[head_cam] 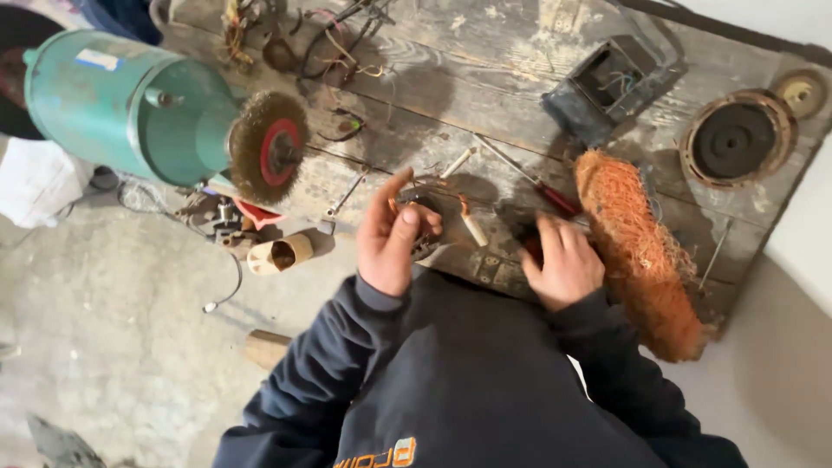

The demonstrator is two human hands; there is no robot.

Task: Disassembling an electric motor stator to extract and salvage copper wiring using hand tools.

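Note:
My left hand [388, 232] grips a small round motor part [425, 208] with copper windings and white sleeved leads [473, 229], holding it at the near edge of the worn wooden bench [451, 95]. My right hand [563, 260] is curled around a dark object with a bit of red showing, resting on the bench edge beside a bundle of orange copper wire [637, 251]. A red-handled screwdriver [542, 189] lies just beyond my right hand. Dark sleeves cover both arms.
A green bench grinder [130, 104] with a wire brush wheel [269, 147] stands at the left. Loose wires [321, 43], a dark open box [611, 82] and round metal discs [737, 139] lie on the far bench. A cardboard tube [282, 254] sits below on the concrete floor.

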